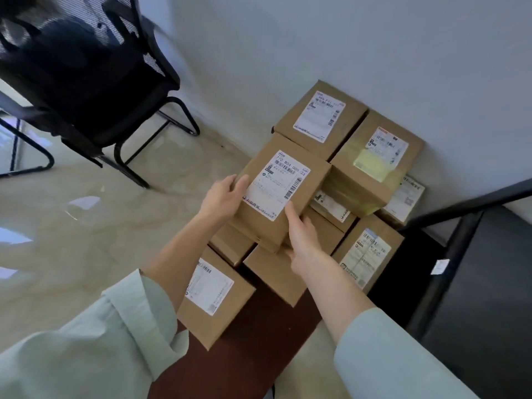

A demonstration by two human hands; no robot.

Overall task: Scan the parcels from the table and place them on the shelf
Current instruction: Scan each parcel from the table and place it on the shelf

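Observation:
A brown cardboard parcel (305,171) with a white shipping label sits on top of a pile of similar parcels. My left hand (223,197) grips its left edge, thumb on the top face. My right hand (302,237) grips its near right corner, thumb resting by the label. Beneath and around it lie several other labelled parcels, among them one at the back (319,119), one wrapped in yellowish tape (374,165) and one near my left forearm (213,295). The pile rests on a low dark red-brown surface (247,341) in the corner.
A black mesh office chair (86,73) stands at the upper left on the glossy pale floor (86,226). A black metal-framed piece of furniture (472,283) stands at the right. White walls (374,38) close the corner behind the parcels.

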